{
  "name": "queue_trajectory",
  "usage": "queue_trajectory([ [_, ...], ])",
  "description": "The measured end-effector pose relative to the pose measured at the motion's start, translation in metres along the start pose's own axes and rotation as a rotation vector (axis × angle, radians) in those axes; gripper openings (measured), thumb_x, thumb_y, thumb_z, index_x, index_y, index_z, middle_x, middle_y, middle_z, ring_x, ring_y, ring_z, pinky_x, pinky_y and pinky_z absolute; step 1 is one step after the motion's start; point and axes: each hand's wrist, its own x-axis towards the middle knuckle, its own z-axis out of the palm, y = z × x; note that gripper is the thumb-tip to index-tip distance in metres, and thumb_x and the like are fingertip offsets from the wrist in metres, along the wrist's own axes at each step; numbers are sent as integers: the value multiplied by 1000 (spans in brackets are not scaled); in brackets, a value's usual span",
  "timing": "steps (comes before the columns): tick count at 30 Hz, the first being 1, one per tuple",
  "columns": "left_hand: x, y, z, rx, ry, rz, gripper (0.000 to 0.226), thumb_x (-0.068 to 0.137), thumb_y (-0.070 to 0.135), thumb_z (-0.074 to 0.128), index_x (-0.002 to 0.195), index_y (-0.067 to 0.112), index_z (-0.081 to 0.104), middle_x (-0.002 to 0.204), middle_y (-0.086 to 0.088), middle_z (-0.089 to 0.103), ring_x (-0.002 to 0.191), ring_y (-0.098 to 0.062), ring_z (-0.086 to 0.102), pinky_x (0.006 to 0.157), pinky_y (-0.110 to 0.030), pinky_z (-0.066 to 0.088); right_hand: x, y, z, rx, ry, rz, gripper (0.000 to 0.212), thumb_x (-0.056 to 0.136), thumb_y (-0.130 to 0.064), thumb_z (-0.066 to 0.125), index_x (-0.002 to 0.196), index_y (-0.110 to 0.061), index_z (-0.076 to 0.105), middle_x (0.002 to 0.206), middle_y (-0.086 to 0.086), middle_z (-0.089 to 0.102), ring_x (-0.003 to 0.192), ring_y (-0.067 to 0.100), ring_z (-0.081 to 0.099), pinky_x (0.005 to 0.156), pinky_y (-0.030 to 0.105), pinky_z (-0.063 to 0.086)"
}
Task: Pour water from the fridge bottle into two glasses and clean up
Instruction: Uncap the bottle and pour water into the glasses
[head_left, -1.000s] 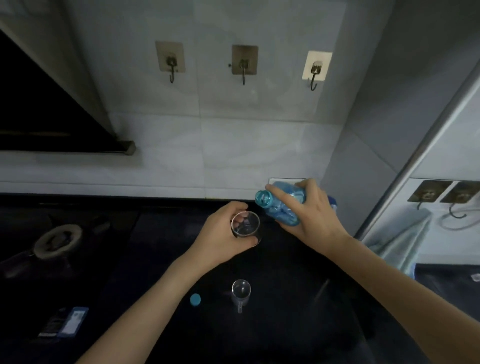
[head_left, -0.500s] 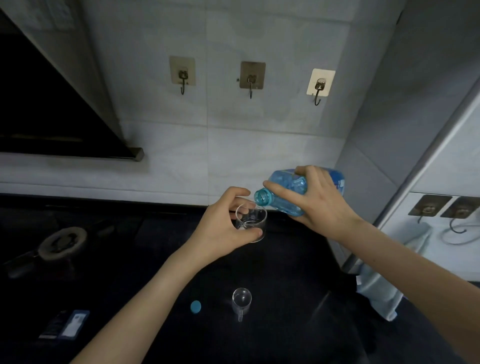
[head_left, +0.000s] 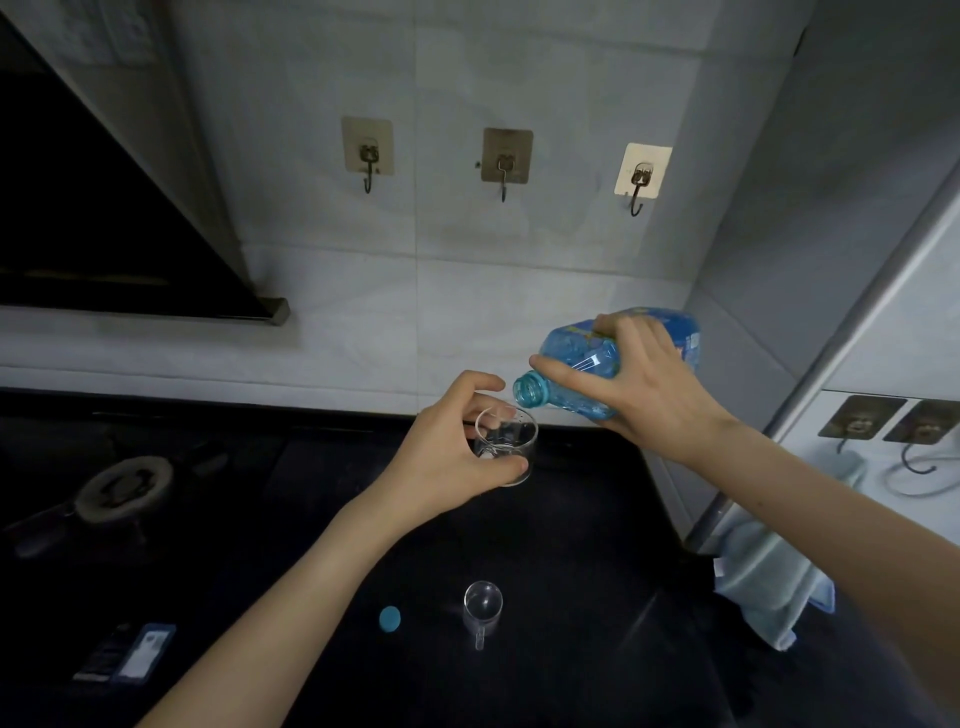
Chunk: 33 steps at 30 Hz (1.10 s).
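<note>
A: Largest first?

B: Dark table (head_left: 545, 597) across the lower half, pale tiled wall behind with three stick-on hooks (head_left: 503, 162). At far left, a stove burner (head_left: 122, 486). At right edge, a light blue cloth (head_left: 774, 587) hanging down over the table's end.

A: And the hands?

B: Right hand (head_left: 644, 395) wrapped round the blue bottle (head_left: 582, 358), fingers curled over its body, thumb along the shoulder. Bottle tipped nearly level, open mouth pointing left and down, just above the rim of the held glass (head_left: 506, 447). Left hand (head_left: 447, 457) curled round that glass, lifted above the table, thumb in front, fingers behind.

A: Any water showing?

B: Hard to tell. Perhaps a little at the bottom of the held glass; no clear stream visible.

A: Smaller things?

B: Second glass (head_left: 483, 605) standing on the table nearer the viewer, well apart from the first, handle pointing toward the viewer, seemingly empty. Blue bottle cap (head_left: 389, 619) lying just left of it. Small dark packet with a pale panel at lower left.

A: Which step, then?

B: Likely filling the first glass, barely begun.

A: Next?

B: Probably a steady tilt with the mouth kept over the rim, then setting that glass down and filling the other. Cap and bottle to be dealt with afterward.
</note>
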Motion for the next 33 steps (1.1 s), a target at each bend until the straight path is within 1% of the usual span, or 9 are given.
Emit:
queue_trajectory([
  [5,2,-1,0,6,-15,6,65,62,24,83,115,36,47,103,15,67,90,3,60,82,-13,49,2,2,-1,-29,31,-35,76,80,-18,79,142,-34,38,112,19,40,101,38,48,84,52,39],
  [8,3,-1,0,4,-23,8,65,61,28,82,115,36,47,102,13,67,89,3,60,84,-17,50,3,3,-2,-45,39,-41,78,79,-11,78,142,-34,39,111,19,39,102,39,47,84,54,38],
  [10,4,-2,0,5,-29,10,65,62,27,82,115,36,47,102,13,67,89,3,59,84,-18,50,3,2,-2,-53,41,-36,79,77,-10,79,141,-34,39,111,19,39,103,38,45,84,53,38],
  [15,4,-2,-1,-5,-30,21,63,62,23,84,114,33,48,100,13,66,86,2,61,82,-16,50,5,1,-2,-47,39,-43,77,79,-12,78,142,-34,39,111,19,39,102,38,44,85,52,37],
  [20,5,-2,-2,-5,-39,35,63,62,26,82,114,35,48,100,13,66,88,0,61,81,-15,50,5,4,-3,-46,46,-41,75,81,-16,76,142,-35,38,110,18,38,102,37,42,86,51,34],
  [27,8,-1,0,-3,-49,38,63,61,27,83,112,38,48,101,14,66,90,0,63,79,-12,49,3,9,-5,-61,30,-42,68,84,-17,67,143,-35,38,110,19,40,102,39,42,86,51,33],
  [30,7,-2,2,0,-46,35,62,61,26,84,112,36,49,102,14,66,91,1,62,80,-12,49,2,10,-7,-61,21,-40,67,85,-20,68,143,-35,38,110,19,39,103,39,42,85,52,34],
  [33,7,-3,2,-2,-39,39,61,62,23,85,112,33,52,104,13,66,92,3,63,81,-10,48,2,9,-8,-66,23,-39,71,83,-18,71,143,-34,38,111,19,40,104,38,42,85,52,35],
])
